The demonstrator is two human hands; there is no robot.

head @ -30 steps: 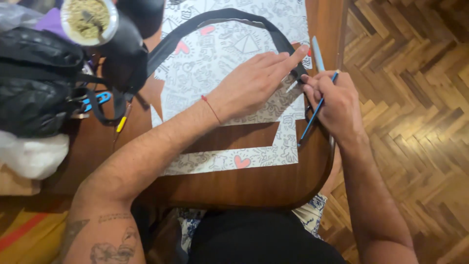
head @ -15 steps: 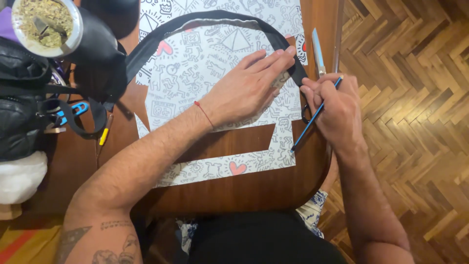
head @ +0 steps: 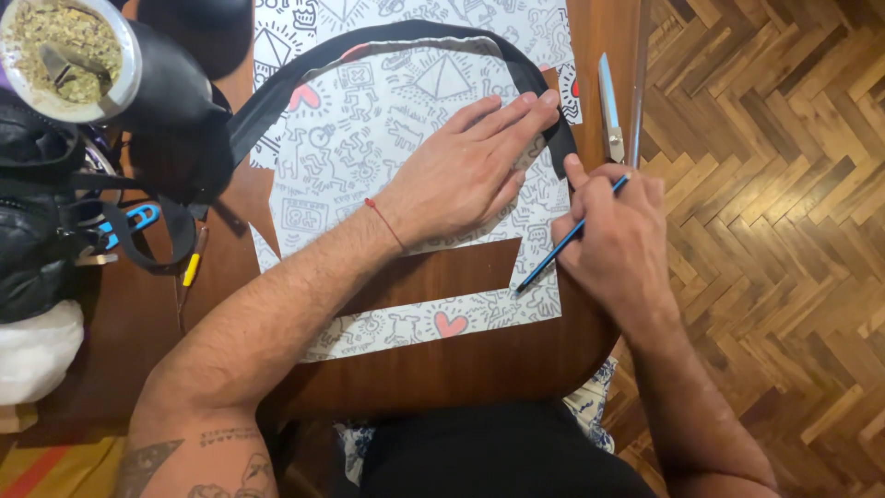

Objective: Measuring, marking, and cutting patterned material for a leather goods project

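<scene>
Since the earlier frame the left hand (head: 461, 175) has slid along the black strap (head: 406, 37), fingers spread flat on the patterned sheet (head: 369, 148). The right hand (head: 613, 240), fingers pinching a blue pencil (head: 567, 235), seems to be tracing the strap's edge. Next the tip needs a steady hold-down.

1. The bench (head: 442, 369) under my arms is brown wood, smooth with a soft sheen.
2. The printed sheet (head: 369, 157) my left hand (head: 461, 175) presses flat looks like matt paper, white with black line drawings and red hearts.
3. The black strip (head: 304, 78) curving over it looks like matt woven cloth.
4. The pencil (head: 562, 244) in my right hand (head: 618, 244) has a glossy blue painted shaft.
5. The cutter (head: 608, 111) by the edge has a pale plastic body and a bare metal tip.
6. The floor (head: 774, 184) is herringbone wood parquet, polished and reflective.
7. The black bag (head: 37, 240) to my left looks like grained, slightly shiny leather.
</scene>
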